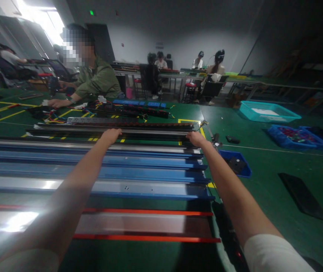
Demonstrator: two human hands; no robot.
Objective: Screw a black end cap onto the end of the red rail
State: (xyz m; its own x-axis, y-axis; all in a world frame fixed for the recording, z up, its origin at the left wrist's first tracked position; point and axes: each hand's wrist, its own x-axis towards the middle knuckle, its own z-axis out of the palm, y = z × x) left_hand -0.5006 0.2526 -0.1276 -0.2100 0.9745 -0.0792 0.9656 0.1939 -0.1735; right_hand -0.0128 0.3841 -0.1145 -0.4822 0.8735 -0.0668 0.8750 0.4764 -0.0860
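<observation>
Bare forearms (232,196) stretch over blue panels (156,174) to a crosswise dark rail (153,135), left hand (111,136) clamped near its middle, right hand (196,138) at its right end.

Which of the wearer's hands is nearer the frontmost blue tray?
Right. The right hand is at the right end of a dark rail, left of the blue tray; the left hand is farther left.

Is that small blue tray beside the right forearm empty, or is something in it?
Not empty: dark pieces lie inside the small blue tray; what they are, I cannot tell.
</observation>
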